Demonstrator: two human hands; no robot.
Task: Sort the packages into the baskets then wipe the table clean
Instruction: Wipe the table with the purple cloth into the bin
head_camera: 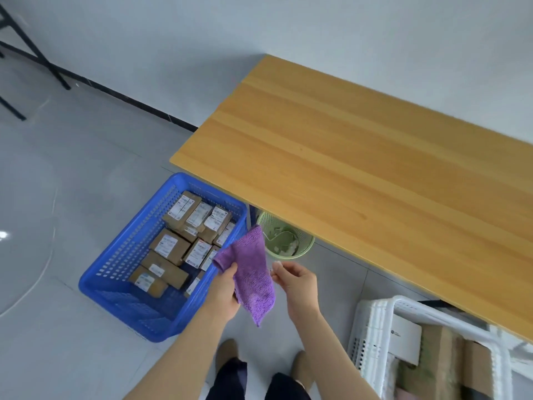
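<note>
Left hand grips a cloth near the table, likely ready for wiping; right hand curls beside its edge, grip unclear.

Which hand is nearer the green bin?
Right. Right hand hovers just short of the green bin; left hand, gripping the purple cloth, is farther left by the blue basket.

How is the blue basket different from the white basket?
The blue plastic basket stands on the floor beside the wooden table's end; the white plastic basket sits partly under the table's long edge. The blue one holds many small brown labelled boxes; the white one holds bigger packages, including a white box. Both are perforated plastic, on the floor, with packages inside.
</note>
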